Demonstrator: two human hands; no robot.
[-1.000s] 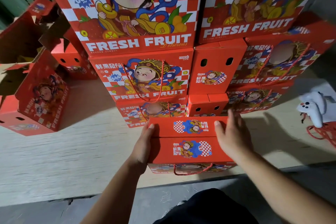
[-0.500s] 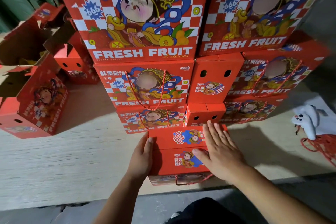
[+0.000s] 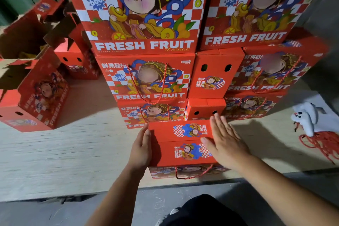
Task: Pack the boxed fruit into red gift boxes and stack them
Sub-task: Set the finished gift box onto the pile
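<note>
A red gift box [image 3: 174, 154] with its two top flaps folded down stands at the near edge of the pale wooden platform [image 3: 64, 152]. A red rope handle hangs on its front face. My left hand [image 3: 142, 147] lies flat against the box's left side, fingers straight. My right hand [image 3: 224, 141] presses flat on the right part of the top flaps, fingers spread. Right behind the box rises a stack of closed red "FRESH FRUIT" gift boxes [image 3: 146, 79], several high and wide.
Open red gift boxes [image 3: 42, 95] with raised flaps stand at the left. A white glove [image 3: 306, 117] and a heap of red rope handles [image 3: 322, 143] lie at the right. Grey floor runs below the platform's edge; my dark trouser leg shows at the bottom.
My right hand has moved from the box's right edge onto the top flaps and now presses them flat. The left hand stays at the left side.
</note>
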